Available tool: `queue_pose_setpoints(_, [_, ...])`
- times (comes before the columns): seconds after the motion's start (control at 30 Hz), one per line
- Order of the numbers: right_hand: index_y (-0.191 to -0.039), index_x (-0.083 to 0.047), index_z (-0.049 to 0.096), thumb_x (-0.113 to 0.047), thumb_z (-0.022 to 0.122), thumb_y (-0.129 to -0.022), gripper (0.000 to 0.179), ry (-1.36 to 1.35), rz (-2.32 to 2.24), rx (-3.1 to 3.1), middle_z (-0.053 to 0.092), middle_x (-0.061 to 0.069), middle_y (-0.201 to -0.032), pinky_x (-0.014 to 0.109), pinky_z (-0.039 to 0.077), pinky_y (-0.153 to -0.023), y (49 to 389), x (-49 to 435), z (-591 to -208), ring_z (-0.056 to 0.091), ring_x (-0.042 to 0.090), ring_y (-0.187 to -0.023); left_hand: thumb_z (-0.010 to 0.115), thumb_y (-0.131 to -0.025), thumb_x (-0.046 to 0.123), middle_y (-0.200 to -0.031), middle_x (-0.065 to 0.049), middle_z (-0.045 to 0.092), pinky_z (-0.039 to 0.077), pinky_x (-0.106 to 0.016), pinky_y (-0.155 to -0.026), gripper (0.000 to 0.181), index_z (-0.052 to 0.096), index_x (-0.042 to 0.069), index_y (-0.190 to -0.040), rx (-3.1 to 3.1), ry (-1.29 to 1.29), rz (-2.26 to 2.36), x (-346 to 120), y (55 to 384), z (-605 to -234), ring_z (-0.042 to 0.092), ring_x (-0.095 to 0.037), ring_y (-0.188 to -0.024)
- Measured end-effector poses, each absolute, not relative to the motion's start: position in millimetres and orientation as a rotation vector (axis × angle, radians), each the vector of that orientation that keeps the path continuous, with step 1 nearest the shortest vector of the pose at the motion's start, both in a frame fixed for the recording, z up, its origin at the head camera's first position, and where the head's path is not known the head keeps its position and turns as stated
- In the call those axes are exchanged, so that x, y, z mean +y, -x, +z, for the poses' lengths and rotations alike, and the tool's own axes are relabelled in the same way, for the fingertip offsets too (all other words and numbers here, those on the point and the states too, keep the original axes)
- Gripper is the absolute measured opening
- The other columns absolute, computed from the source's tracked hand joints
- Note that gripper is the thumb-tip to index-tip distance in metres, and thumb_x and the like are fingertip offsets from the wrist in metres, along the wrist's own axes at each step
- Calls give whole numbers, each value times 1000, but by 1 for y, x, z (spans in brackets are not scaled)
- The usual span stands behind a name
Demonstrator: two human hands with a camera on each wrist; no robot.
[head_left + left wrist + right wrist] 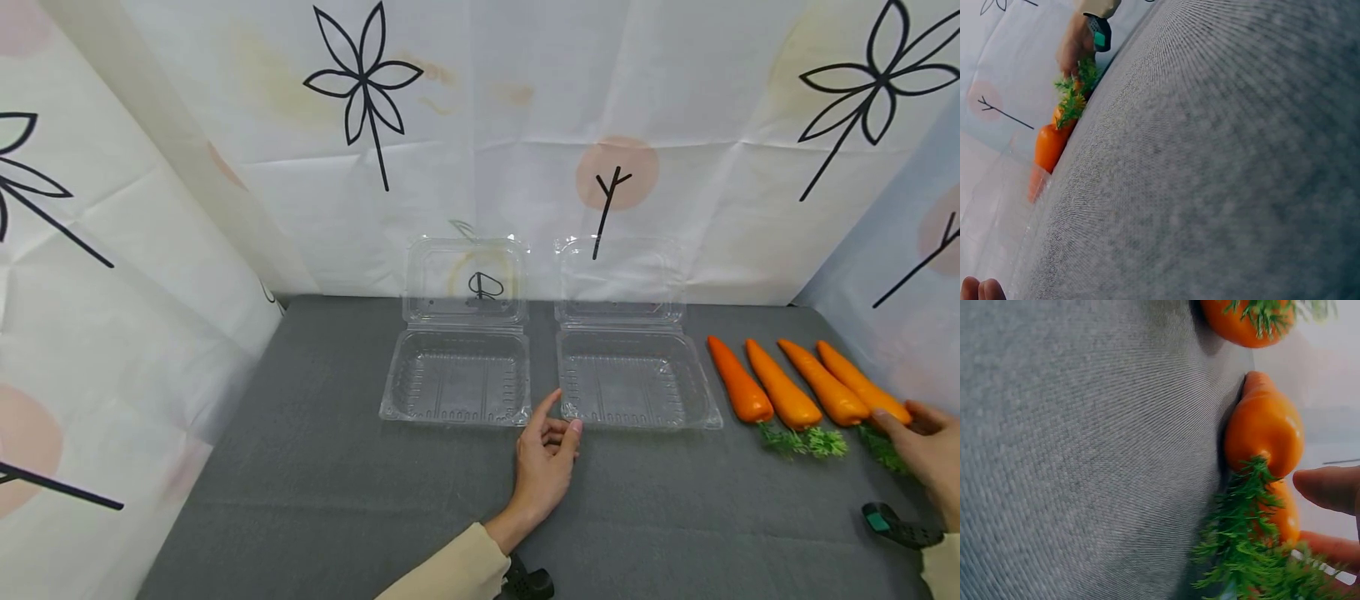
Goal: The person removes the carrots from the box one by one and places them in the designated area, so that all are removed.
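Observation:
Four orange toy carrots with green leafy tops lie side by side at the right, among them a red-orange carrot (738, 379). My right hand (930, 446) is at the thick end of the rightmost carrot (858, 379), thumb on one side and fingers on the other. In the right wrist view, leafy greens (1241, 531) partly cover that carrot. My left hand (543, 467) holds nothing, its index finger extended and the others loosely bent. Its fingertips are right at the near left corner of the right clear plastic container (637, 417).
A second clear plastic container (457, 417) stands to the left, both lids raised against the patterned cloth backdrop (525, 108). Grey cloth (315, 467) covers the table. Black wrist straps (900, 529) show on the arms. Cloth walls (112, 350) bound the sides.

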State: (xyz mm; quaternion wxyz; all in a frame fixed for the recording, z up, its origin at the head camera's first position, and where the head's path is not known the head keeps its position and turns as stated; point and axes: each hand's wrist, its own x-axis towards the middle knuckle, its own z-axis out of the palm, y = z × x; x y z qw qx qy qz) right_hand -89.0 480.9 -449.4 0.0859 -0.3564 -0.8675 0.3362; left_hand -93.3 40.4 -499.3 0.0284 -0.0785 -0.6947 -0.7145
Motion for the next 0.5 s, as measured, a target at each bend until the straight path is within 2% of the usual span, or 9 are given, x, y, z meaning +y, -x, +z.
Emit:
queue_pose_setpoints(0.07, [-152, 17, 19, -30, 36, -108, 67, 1029, 950, -2613, 29, 45, -148, 28, 36, -67, 88, 482, -450, 35, 57, -128, 67, -101, 20, -92, -3, 66, 56, -26, -65, 54, 48, 11, -150, -2145, 238, -2207, 40, 93, -498, 68, -22, -74])
queue_pose_setpoints(0.1, [-152, 17, 20, -30, 37, -108, 67, 1029, 939, -2619, 28, 44, -149, 32, 41, -69, 89, 484, -451, 34, 57, -130, 67, -101, 20, -92, -3, 66, 56, -26, -65, 54, 48, 10, -150, -2146, 237, -2204, 40, 94, -498, 68, -21, -74])
queue_pose_setpoints(0.17, [-152, 16, 21, -37, 37, -106, 72, 1003, 895, -2622, 27, 43, -150, 34, 39, -69, 89, 490, -457, 33, 57, -132, 67, -101, 19, -92, -3, 67, 57, -26, -65, 54, 48, 10, -150, -2148, 234, -2200, 40, 94, -497, 68, -20, -74])
queue_pose_setpoints(0.2, [-153, 15, 21, -37, 38, -106, 72, 1002, 879, -2624, 26, 42, -151, 39, 43, -71, 90, 494, -461, 31, 57, -133, 67, -101, 19, -92, -2, 67, 57, -26, -65, 54, 48, 9, -150, -2148, 232, -2198, 40, 94, -497, 68, -19, -73])
queue_pose_setpoints(0.3, [-154, 12, 23, -35, 40, -104, 71, 954, 808, -2630, 24, 42, -153, 37, 40, -64, 95, 512, -476, 31, 59, -132, 67, -100, 18, -92, -2, 67, 56, -26, -64, 54, 48, 9, -150, -2149, 227, -2195, 40, 94, -496, 68, -19, -73])
queue_pose_setpoints(0.33, [-154, 12, 24, -36, 41, -104, 71, 920, 770, -2634, 25, 43, -151, 33, 34, -60, 96, 518, -482, 33, 59, -129, 67, -100, 18, -92, -2, 67, 56, -25, -64, 54, 48, 9, -150, -2148, 226, -2197, 40, 94, -496, 68, -19, -73])
queue_pose_setpoints(0.4, [-155, 10, 23, -30, 44, -103, 69, 886, 738, -2641, 23, 43, -152, 37, 38, -55, 101, 528, -490, 41, 60, -119, 68, -100, 19, -91, -2, 67, 55, -24, -64, 54, 48, 9, -150, -2147, 225, -2200, 40, 94, -496, 68, -19, -73])
queue_pose_setpoints(0.43, [-155, 10, 24, -30, 44, -103, 69, 853, 706, -2646, 24, 44, -151, 33, 35, -51, 103, 532, -495, 45, 60, -112, 68, -100, 19, -91, -3, 67, 55, -24, -64, 54, 48, 9, -150, -2147, 223, -2201, 40, 93, -496, 68, -19, -73])
queue_pose_setpoints(0.5, [-156, 9, 24, -30, 45, -103, 68, 817, 668, -2647, 25, 44, -151, 42, 43, -52, 107, 533, -500, 45, 60, -110, 67, -100, 20, -91, -2, 67, 54, -24, -65, 54, 48, 10, -150, -2162, 218, -2184, 39, 91, -495, 67, -16, -74])
